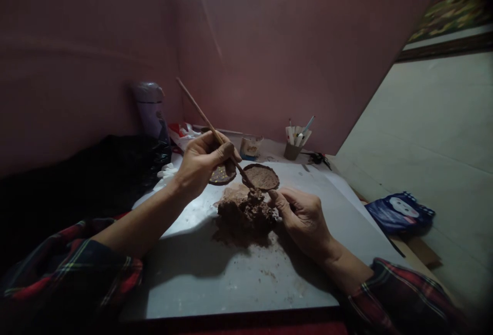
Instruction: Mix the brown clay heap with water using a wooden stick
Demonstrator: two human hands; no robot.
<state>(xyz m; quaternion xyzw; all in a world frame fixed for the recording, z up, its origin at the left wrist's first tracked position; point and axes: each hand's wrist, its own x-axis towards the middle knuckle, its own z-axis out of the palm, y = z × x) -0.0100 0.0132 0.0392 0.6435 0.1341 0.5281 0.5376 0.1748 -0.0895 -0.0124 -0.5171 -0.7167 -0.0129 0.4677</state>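
My left hand [208, 157] is closed around a long, thin wooden stick [196, 106]. The stick slants down to the right, its lower tip at the top of a dark brown, lumpy clay-like mass [246, 214]. At the right side of that mass, my right hand [302, 214] has thumb and fingers pinched on its edge; the fingertips are partly hidden. Just behind lies a round brown textured disc [261, 177]. A second dark disc with yellow specks [222, 174] is partly covered by my left hand.
Brown smears and crumbs lie on the white board [185, 283]. Toward the back stand a small cup [251, 147], a pen holder [293, 150] with several pens and a purple bottle [150, 109]. Black plastic [115, 170] lies left, a blue pouch [400, 212] right.
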